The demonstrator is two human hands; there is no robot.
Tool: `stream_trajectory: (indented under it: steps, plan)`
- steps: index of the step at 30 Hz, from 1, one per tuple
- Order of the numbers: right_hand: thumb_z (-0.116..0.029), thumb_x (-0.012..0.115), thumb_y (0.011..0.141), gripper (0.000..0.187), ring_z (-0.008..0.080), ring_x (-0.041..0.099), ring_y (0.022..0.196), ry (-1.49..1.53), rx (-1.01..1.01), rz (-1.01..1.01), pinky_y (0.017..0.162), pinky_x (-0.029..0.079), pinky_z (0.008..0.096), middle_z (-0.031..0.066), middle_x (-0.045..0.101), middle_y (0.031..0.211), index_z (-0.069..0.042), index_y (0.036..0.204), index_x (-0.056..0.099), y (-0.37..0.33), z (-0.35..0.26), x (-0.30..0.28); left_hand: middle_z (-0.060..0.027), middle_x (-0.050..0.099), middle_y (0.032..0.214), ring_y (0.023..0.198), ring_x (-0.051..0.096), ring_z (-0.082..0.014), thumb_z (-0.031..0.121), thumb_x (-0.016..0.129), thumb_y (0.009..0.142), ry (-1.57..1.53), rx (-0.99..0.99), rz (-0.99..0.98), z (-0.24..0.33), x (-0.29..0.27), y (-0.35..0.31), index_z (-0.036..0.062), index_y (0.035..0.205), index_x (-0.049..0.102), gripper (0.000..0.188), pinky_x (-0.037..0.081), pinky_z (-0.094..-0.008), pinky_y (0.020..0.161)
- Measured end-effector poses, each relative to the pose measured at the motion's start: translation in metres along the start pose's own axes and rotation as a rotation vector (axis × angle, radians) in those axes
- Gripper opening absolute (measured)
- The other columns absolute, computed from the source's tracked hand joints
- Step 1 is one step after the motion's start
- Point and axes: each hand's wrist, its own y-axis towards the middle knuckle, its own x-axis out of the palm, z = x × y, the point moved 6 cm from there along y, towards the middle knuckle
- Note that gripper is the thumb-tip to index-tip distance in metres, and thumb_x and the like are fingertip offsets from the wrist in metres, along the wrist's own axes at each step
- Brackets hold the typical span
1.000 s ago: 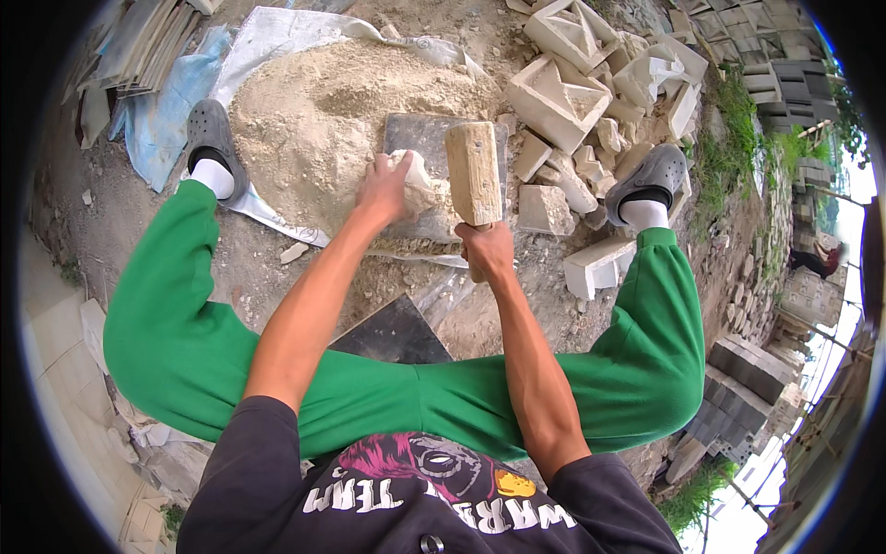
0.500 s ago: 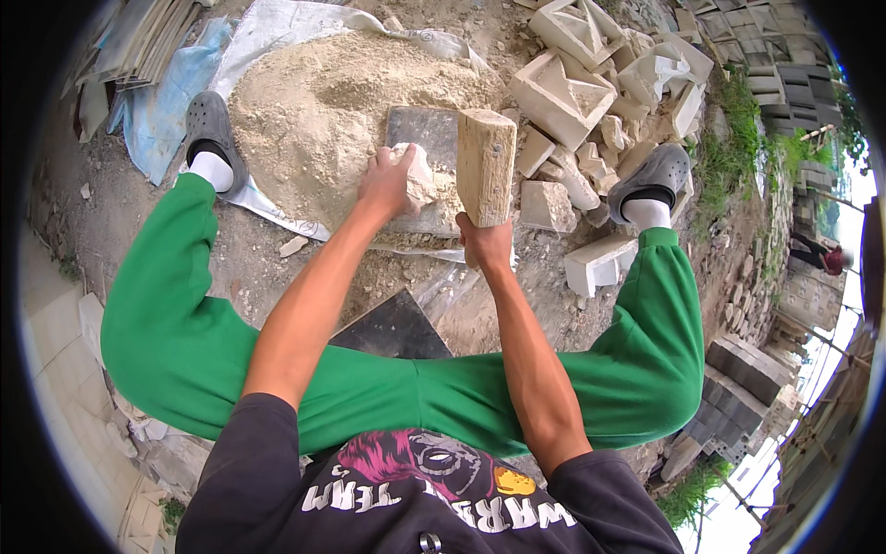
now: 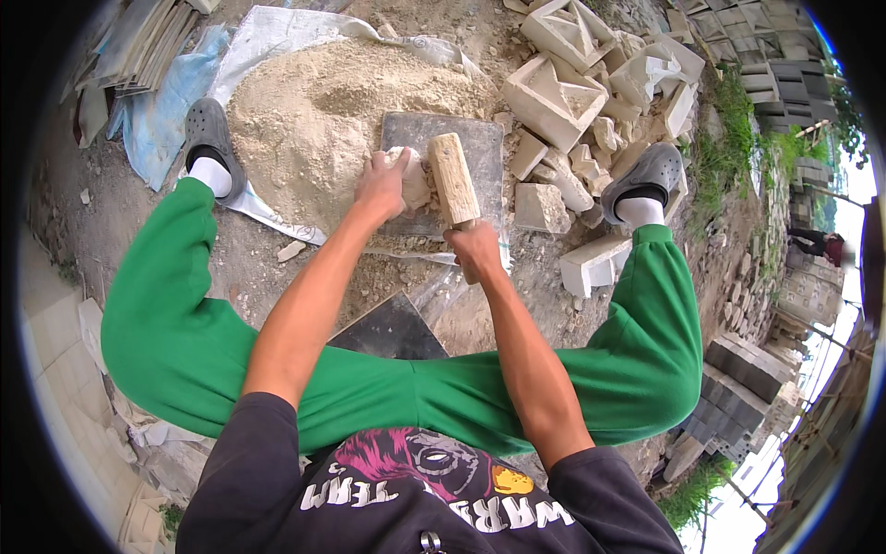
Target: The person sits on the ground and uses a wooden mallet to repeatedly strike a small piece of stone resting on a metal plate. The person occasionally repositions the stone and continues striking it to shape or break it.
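Remotely, I'm steadying the pale chunk (image 3: 416,186) near the left edge of the dark slab (image 3: 488,155) with the left hand (image 3: 379,187) in a half-curled grip, while holding the mallet (image 3: 452,177) in the right hand's (image 3: 476,249) closed grip (for clean blows, I'm judging, fingers should sit well clear).

Gritty, stone-strewn ground (image 3: 245,277) carries a white sheet (image 3: 249,42) spread beneath a heap of pale powder (image 3: 286,138). At the heap's right edge, over the sheet, a dark square slab (image 3: 489,166) bears a whitish lump (image 3: 417,180). Pale hollow blocks (image 3: 540,111) and broken chunks (image 3: 543,208) lie piled on the dirt to the right; 1 dark panel (image 3: 392,331) lies below the sheet, and blue sheeting (image 3: 166,138) at upper left.
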Motion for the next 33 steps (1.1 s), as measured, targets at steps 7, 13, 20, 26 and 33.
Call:
stream_trajectory:
  steps: [7,13,20,26,33]
  plan:
    - [-0.022,0.075,0.075,0.029,0.0197,0.065,0.053,0.121,-0.123,0.151,0.052,0.051,0.0354,0.0105,0.067,0.064,0.005,0.085,0.07,-0.017,-0.032,-0.021,-0.023,0.033,0.151,0.136,0.04,-0.0417,0.028,0.094,0.063,-0.069,0.022,0.061,-0.005,0.003,-0.004,0.0255,0.158,0.027,0.116,0.041,-0.0477,0.111]
    - [-0.024,0.075,0.074,0.031,0.0189,0.065,0.053,0.074,-0.009,0.09,0.051,0.05,0.0355,0.0092,0.066,0.065,0.005,0.084,0.068,-0.012,-0.005,0.006,-0.0201,0.034,0.149,0.136,0.04,-0.0391,0.024,0.092,0.068,-0.061,-0.004,0.058,-0.011,0.01,0.004,0.0288,0.157,0.028,0.11,0.042,-0.047,0.111]
    - [-0.029,0.077,0.073,0.038,0.024,0.068,0.059,0.185,-0.076,0.138,0.059,0.052,0.0377,0.0146,0.068,0.066,0.005,0.087,0.069,-0.015,-0.032,-0.019,-0.0203,0.036,0.149,0.135,0.04,-0.0387,0.022,0.093,0.066,-0.113,0.05,0.101,-0.008,0.001,-0.005,0.0241,0.157,0.029,0.111,0.042,-0.0474,0.111]
    - [-0.025,0.073,0.075,0.031,0.0218,0.065,0.054,0.136,0.057,-0.027,0.055,0.052,0.0375,0.0131,0.068,0.065,0.004,0.085,0.069,-0.004,0.001,0.012,-0.0199,0.035,0.152,0.139,0.038,-0.039,0.019,0.093,0.065,-0.087,0.027,0.112,-0.017,0.015,0.011,0.0187,0.159,0.025,0.116,0.041,-0.0454,0.113]
    - [-0.022,0.072,0.076,0.028,0.0204,0.065,0.052,0.157,-0.05,0.104,0.052,0.051,0.0362,0.0108,0.066,0.062,0.004,0.083,0.068,-0.013,-0.028,-0.016,-0.0189,0.038,0.15,0.137,0.041,-0.0368,0.028,0.097,0.056,-0.15,0.042,0.162,-0.016,0.01,0.004,0.0055,0.157,0.02,0.129,0.041,-0.043,0.112]
